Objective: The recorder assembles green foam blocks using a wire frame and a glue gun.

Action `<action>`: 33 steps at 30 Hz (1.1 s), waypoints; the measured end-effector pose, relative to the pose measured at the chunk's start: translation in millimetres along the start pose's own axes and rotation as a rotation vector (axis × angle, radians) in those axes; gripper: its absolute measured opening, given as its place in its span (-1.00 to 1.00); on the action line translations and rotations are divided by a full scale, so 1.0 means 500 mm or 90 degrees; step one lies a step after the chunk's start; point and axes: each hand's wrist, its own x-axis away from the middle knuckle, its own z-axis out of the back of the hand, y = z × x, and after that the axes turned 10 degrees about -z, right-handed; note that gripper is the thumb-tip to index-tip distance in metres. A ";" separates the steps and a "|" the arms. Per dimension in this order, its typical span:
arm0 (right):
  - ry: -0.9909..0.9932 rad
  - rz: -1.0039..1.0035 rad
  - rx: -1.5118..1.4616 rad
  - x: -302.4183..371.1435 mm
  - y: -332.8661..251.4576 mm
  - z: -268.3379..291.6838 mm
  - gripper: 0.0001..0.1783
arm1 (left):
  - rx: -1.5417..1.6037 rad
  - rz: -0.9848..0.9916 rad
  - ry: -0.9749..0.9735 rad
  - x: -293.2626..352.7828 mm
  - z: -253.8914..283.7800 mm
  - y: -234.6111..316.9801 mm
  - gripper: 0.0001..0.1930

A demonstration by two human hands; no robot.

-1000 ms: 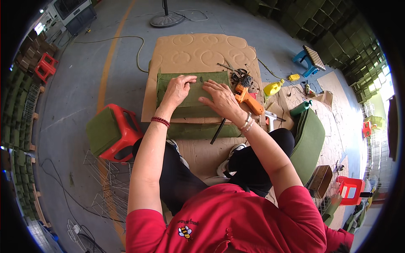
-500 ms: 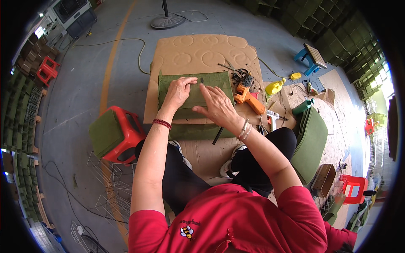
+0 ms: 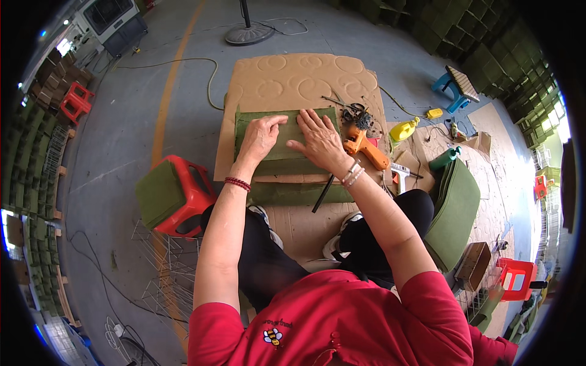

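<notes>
While the right hand (image 3: 320, 140) spreads open fingers over the green panel (image 3: 284, 139), smoothing seems in hand.
Left hand (image 3: 260, 139) curls, grip unclear; panel lies on the cardboard (image 3: 293, 76), near side; next calls for even pressure.

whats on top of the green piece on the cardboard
The left hand and right hand are over the green piece, with green surface showing between them. Whatever lies directly under the hands is covered.
</notes>
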 end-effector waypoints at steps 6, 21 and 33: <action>0.010 -0.003 -0.006 0.042 -0.015 0.015 -0.10 | -0.337 -0.006 -0.175 0.030 0.003 -0.058 -0.42; 0.044 0.026 -0.065 0.018 -0.045 0.003 0.02 | -0.318 0.020 -0.270 0.051 -0.002 -0.005 -0.38; -0.005 0.064 -0.079 0.074 -0.047 0.039 -0.06 | 0.289 0.195 0.453 0.022 0.118 -0.106 -0.67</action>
